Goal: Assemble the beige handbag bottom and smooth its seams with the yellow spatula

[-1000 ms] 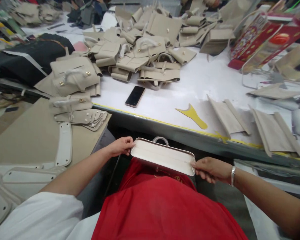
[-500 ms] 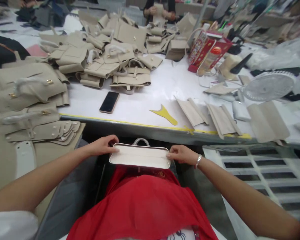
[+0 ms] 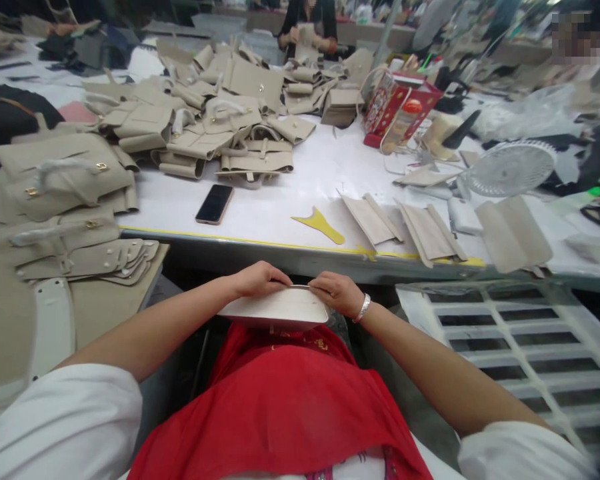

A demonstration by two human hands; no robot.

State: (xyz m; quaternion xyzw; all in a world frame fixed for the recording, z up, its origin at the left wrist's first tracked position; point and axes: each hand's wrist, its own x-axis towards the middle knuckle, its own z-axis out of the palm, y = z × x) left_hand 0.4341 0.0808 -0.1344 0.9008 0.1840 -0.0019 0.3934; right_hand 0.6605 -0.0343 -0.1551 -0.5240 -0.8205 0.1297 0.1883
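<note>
A handbag [image 3: 285, 307] rests at my lap, above the red apron [image 3: 280, 400], its pale underside or lining turned up toward me. My left hand [image 3: 263, 279] is closed on the far edge of the bag, left of its middle. Close beside it, my right hand [image 3: 336, 293] pinches the same far edge near the right corner. The bag's handle is hidden from view now. On the table beyond lie a black phone [image 3: 215, 204] and a yellow flat piece [image 3: 320, 225] with a forked end.
Beige bags and bag parts [image 3: 220, 120] are heaped on the white table [image 3: 325, 167]. Folded beige pieces [image 3: 373, 219] lie at its front edge. Further right are a red box [image 3: 400, 107] and a small fan [image 3: 511, 167]. A slatted rack [image 3: 500, 333] stands at right.
Both hands have moved inward from the bag's two ends to the middle of its far edge. The bag has tilted, and its handle no longer shows.
</note>
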